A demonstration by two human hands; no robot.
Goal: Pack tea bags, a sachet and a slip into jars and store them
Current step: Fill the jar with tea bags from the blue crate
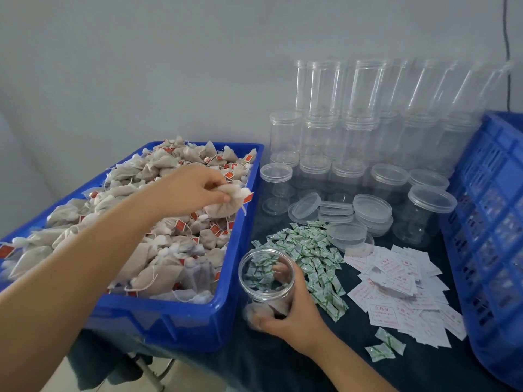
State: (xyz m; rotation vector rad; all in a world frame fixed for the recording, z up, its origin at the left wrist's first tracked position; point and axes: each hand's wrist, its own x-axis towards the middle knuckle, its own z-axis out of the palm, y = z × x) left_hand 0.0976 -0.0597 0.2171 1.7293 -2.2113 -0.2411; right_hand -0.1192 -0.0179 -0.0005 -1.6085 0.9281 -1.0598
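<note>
My left hand (186,190) pinches a grey tea bag (229,203) with a red tag above the right edge of the blue tray (198,321), which is heaped with tea bags. My right hand (291,318) grips an open clear jar (266,278) standing on the dark table beside the tray; a tea bag or two lie at the jar's bottom. Behind the jar spreads a pile of green-and-white sachets (308,256). White printed slips (396,290) lie to the right of them.
Several empty clear jars (353,131) are stacked against the wall at the back right, with loose lids (370,213) in front of them. A blue slatted crate (492,233) stands along the right edge. Two stray sachets (385,346) lie near the front.
</note>
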